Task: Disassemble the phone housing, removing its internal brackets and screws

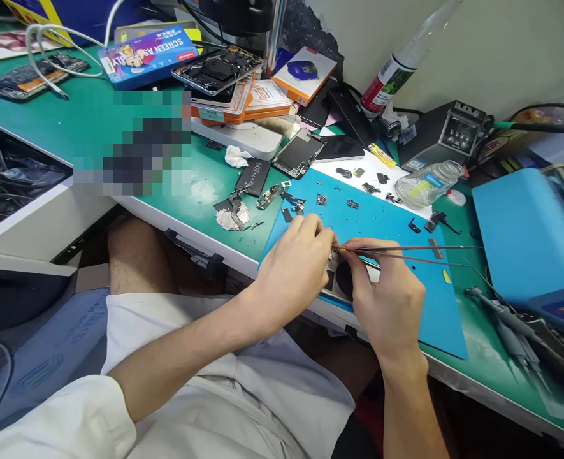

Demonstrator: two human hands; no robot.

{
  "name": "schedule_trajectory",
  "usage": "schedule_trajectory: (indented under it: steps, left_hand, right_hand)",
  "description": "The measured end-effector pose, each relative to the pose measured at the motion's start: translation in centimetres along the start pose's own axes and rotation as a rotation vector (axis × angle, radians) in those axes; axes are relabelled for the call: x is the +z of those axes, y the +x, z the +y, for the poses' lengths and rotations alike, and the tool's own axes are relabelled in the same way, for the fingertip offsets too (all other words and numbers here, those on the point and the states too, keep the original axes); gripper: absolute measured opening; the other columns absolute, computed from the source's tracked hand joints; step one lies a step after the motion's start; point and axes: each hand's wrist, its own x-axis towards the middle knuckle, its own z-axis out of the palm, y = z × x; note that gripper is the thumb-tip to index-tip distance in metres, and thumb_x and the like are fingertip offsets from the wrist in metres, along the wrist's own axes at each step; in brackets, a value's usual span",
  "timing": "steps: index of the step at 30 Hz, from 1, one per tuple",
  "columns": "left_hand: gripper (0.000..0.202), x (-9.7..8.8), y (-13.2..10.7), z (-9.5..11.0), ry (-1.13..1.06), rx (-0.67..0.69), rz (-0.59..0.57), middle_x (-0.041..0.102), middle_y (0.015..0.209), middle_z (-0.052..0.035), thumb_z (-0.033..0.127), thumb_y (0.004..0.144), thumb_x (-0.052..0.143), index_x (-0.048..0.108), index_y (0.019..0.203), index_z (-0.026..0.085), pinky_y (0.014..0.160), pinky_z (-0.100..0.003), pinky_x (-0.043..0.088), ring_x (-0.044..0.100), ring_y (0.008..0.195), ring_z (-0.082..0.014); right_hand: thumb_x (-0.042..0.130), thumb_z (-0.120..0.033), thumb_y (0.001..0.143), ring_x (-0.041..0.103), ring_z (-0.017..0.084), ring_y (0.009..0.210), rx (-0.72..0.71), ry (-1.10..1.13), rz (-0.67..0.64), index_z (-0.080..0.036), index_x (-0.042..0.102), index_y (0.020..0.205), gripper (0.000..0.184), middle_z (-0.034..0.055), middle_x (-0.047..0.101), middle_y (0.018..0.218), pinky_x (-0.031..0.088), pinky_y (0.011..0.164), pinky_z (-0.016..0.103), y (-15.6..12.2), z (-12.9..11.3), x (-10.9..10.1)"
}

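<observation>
My left hand is curled with its fingertips pressed on an opened phone body lying on a blue work mat. My right hand is closed on thin metal tweezers, whose long arms stick out to the right while the tips meet the phone between my two hands. Most of the phone is hidden under my fingers. Small phone parts and screws lie scattered on the mat beyond my hands.
A phone frame, a black battery and a dark phone lie behind the mat. A glass jar lies on its side, a grey station and a blue heating plate stand right. Boxes are stacked at the back.
</observation>
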Motion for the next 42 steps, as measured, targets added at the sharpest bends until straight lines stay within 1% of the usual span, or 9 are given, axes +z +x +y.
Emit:
schedule_trajectory:
  steps: [4, 8, 15, 20, 26, 30, 35, 38, 42]
  left_hand:
    - [0.024, -0.2, 0.0, 0.1, -0.001, 0.008, -0.003, 0.067, 0.113, -0.0113, 0.003, 0.103, 0.052, 0.070, 0.109, 0.017, 0.091, -0.038, 0.057, 0.060, 0.108, -0.0273]
    - [0.025, -0.5, 0.2, 0.2, 0.002, 0.015, -0.021, 0.068, 0.113, -0.0115, 0.001, 0.101, 0.052, 0.071, 0.108, 0.016, 0.093, -0.039, 0.056, 0.061, 0.107, -0.0280]
    - [0.030, -0.6, 0.3, 0.3, 0.009, 0.016, -0.027, 0.069, 0.113, -0.0117, -0.003, 0.097, 0.050, 0.070, 0.108, 0.016, 0.094, -0.039, 0.056, 0.061, 0.108, -0.0287]
    - [0.028, -0.5, 0.3, 0.3, 0.016, 0.014, -0.022, 0.069, 0.114, -0.0115, -0.003, 0.096, 0.053, 0.070, 0.109, 0.016, 0.096, -0.038, 0.055, 0.062, 0.109, -0.0281]
    - [0.028, -0.8, 0.3, 0.3, 0.024, 0.018, -0.042, 0.069, 0.115, -0.0109, -0.003, 0.095, 0.055, 0.071, 0.108, 0.015, 0.095, -0.038, 0.055, 0.062, 0.109, -0.0275]
    - [0.027, -0.9, 0.3, 0.3, 0.028, 0.019, -0.050, 0.070, 0.117, -0.0105, -0.001, 0.100, 0.052, 0.072, 0.110, 0.015, 0.097, -0.038, 0.055, 0.062, 0.111, -0.0270]
    - [0.028, -1.1, 0.1, 0.1, 0.036, 0.029, -0.054, 0.069, 0.118, -0.0104, 0.005, 0.108, 0.047, 0.073, 0.114, 0.014, 0.096, -0.038, 0.056, 0.062, 0.110, -0.0268]
    - [0.029, -1.7, -0.6, -0.1, 0.048, 0.078, -0.055, 0.071, 0.117, -0.0098, 0.010, 0.113, 0.045, 0.073, 0.121, 0.016, 0.095, -0.039, 0.055, 0.062, 0.107, -0.0262]
    - [0.030, -2.6, -1.5, -0.5, 0.133, 0.234, -0.074, 0.070, 0.125, -0.0118, 0.024, 0.117, 0.047, 0.069, 0.136, 0.018, 0.095, -0.042, 0.056, 0.063, 0.108, -0.0276]
  right_hand:
    - [0.071, -0.025, 0.105, 0.081, 0.023, 0.093, 0.029, 0.013, 0.023, -0.025, 0.069, 0.114, 0.010, 0.0041, 0.081, 0.106, 0.066, 0.084, 0.036, 0.0, -0.2, 0.0]
    - [0.072, -0.025, 0.105, 0.082, 0.023, 0.094, 0.014, -0.006, 0.046, -0.025, 0.070, 0.113, 0.008, 0.0044, 0.081, 0.107, 0.066, 0.084, 0.035, -0.2, -0.3, 0.0]
    - [0.074, -0.023, 0.104, 0.081, 0.021, 0.094, -0.045, -0.062, 0.042, -0.025, 0.072, 0.110, 0.007, 0.0036, 0.081, 0.106, 0.064, 0.083, 0.033, -0.4, -0.1, -0.1]
    - [0.074, -0.024, 0.104, 0.081, 0.020, 0.094, -0.026, -0.056, 0.018, -0.025, 0.072, 0.109, 0.006, 0.0030, 0.081, 0.106, 0.062, 0.084, 0.030, 0.0, -0.1, -0.2]
    - [0.076, -0.026, 0.103, 0.082, 0.020, 0.093, 0.042, -0.009, -0.002, -0.025, 0.072, 0.109, 0.008, 0.0014, 0.082, 0.105, 0.063, 0.083, 0.030, 0.4, -0.1, -0.3]
    - [0.078, -0.027, 0.100, 0.082, 0.021, 0.096, 0.130, 0.075, -0.014, -0.027, 0.074, 0.108, 0.008, 0.0004, 0.082, 0.105, 0.062, 0.087, 0.030, 0.6, 0.0, -0.3]
    - [0.080, -0.028, 0.097, 0.081, 0.022, 0.095, 0.193, 0.137, -0.020, -0.027, 0.076, 0.105, 0.009, 0.0012, 0.082, 0.103, 0.062, 0.086, 0.033, 0.7, -0.2, -0.3]
    - [0.081, -0.029, 0.096, 0.081, 0.023, 0.096, 0.260, 0.213, 0.005, -0.026, 0.076, 0.102, 0.009, 0.0017, 0.082, 0.101, 0.063, 0.090, 0.036, 0.5, -0.3, -0.3]
    - [0.081, -0.037, 0.097, 0.083, 0.024, 0.092, 0.390, 0.397, 0.009, -0.024, 0.073, 0.102, 0.017, 0.0033, 0.082, 0.100, 0.069, 0.086, 0.038, 0.5, -0.1, -0.7]
